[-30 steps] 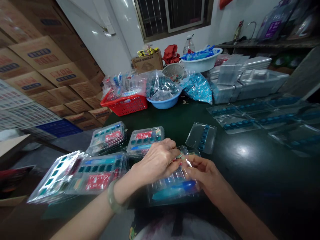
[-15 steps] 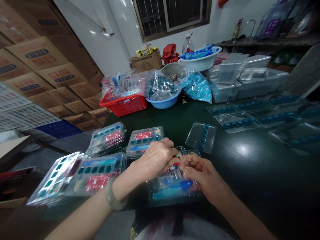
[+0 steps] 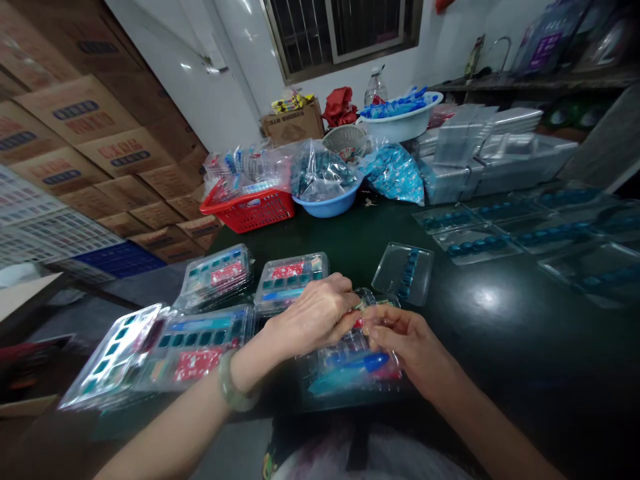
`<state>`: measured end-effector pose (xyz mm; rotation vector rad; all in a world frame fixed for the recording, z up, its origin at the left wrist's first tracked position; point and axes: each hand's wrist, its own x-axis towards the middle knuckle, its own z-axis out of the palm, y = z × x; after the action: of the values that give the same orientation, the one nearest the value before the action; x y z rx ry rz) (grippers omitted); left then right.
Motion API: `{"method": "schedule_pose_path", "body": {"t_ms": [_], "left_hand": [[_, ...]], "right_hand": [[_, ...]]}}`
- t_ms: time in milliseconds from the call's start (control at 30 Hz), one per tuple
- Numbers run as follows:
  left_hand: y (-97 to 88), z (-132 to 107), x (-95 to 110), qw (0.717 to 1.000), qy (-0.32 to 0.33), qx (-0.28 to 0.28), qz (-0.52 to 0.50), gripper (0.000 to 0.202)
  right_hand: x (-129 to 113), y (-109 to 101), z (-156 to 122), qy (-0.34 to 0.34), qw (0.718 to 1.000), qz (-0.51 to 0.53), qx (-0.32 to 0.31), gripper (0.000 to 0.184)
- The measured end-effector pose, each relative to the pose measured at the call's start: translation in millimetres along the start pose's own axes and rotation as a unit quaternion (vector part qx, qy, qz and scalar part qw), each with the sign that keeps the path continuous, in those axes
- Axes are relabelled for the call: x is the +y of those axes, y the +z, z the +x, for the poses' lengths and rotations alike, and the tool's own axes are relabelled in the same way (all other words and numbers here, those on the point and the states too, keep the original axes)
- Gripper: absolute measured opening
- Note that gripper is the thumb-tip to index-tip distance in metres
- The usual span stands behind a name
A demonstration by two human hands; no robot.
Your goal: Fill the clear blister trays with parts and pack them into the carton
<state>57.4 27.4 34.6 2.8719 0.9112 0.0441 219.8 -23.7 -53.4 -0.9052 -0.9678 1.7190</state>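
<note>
My left hand (image 3: 323,312), a pale bangle on its wrist, is closed with fingertips bent down over a clear plastic case (image 3: 325,363). Its fingers hide whatever they grip. Opposite it, my right hand (image 3: 400,337) pinches thumb and fingers together, almost touching the left fingertips. A small red piece shows between the two hands, too blurred to name. Inside the case lies a blue pen-like tool (image 3: 350,375), nearest to me. Just beyond the hands sits a clear tray (image 3: 421,273) with a row of teal pieces (image 3: 407,273).
Stacked filled cases (image 3: 200,347) stand on the left of the dark table (image 3: 480,347). More trays with teal rows (image 3: 477,245) lie right. Behind are a red basket (image 3: 255,212), a blue basin (image 3: 327,205), a white basin (image 3: 400,127) and clear containers (image 3: 460,173). Cartons (image 3: 110,143) rise at left.
Both hands stay over the same case, with only small finger movements. A red piece shows a little more between the fingertips.
</note>
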Motion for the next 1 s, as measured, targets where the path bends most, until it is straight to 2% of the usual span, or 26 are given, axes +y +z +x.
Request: {"method": "schedule_pose_path", "body": {"t_ms": [200, 367, 433, 533, 700, 767, 800, 867, 933, 1000], "left_hand": [[0.8, -1, -11, 0.998, 0.020, 0.010, -0.064, 0.024], [7.9, -1, -17, 0.996, 0.017, 0.020, -0.082, 0.021], [10.6, -1, -17, 0.995, 0.006, 0.041, -0.087, 0.018], [10.9, -1, -14, 0.993, -0.003, 0.083, -0.087, 0.020], [0.2, -4, 1, 0.998, -0.001, 0.057, -0.021, 0.031], [-3.8, -7, 7, 0.995, -0.013, 0.096, -0.001, 0.033], [-5.2, -8, 9, 0.992, -0.021, 0.125, 0.005, 0.040], [-6.7, -10, 14, 0.987, -0.039, 0.157, 0.018, 0.069], [-6.3, -11, 19, 0.989, -0.058, 0.131, 0.027, 0.099], [-3.6, -11, 24, 0.994, -0.073, 0.078, 0.026, 0.111]], "right_hand": [[4, -3, 4, -0.016, 1.000, 0.012, -0.011, 0.010], [3, -3, 3, 0.000, 0.999, 0.031, -0.017, 0.009], [3, -3, 4, -0.002, 0.999, 0.034, -0.014, 0.010], [4, -4, 5, -0.012, 1.000, 0.024, -0.002, 0.010], [2, -6, 7, -0.005, 0.999, 0.034, 0.013, 0.015], [-4, -6, 5, -0.006, 0.998, 0.056, 0.009, 0.018], [-9, -6, 3, -0.009, 0.998, 0.064, 0.008, 0.018], [-19, -5, -1, -0.014, 0.997, 0.076, 0.017, 0.020], [-29, -3, -6, -0.014, 0.996, 0.086, 0.037, 0.022], [-33, -1, -10, -0.010, 0.994, 0.092, 0.056, 0.024]]}}
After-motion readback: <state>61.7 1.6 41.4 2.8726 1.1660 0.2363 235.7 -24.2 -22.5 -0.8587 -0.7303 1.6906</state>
